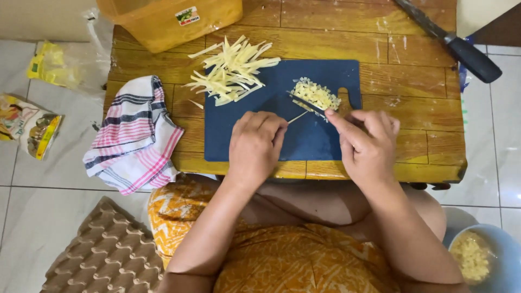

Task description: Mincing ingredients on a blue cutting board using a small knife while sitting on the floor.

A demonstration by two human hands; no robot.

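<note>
Two hands work on the blue cutting board (282, 130): my left hand (255, 144) curls shut pinning thin, limp, snappable pale strips (297, 116); my right hand (366, 144) grips a small knife (306, 103) beside the diced pile (316, 94).

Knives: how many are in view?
2. One small knife is in the right hand, its blade on the blue cutting board. A large dark-handled knife lies at the table's far right corner.

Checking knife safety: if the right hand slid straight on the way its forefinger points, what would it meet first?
Probably the diced pale pile on the blue cutting board, just beyond the right hand.
</note>
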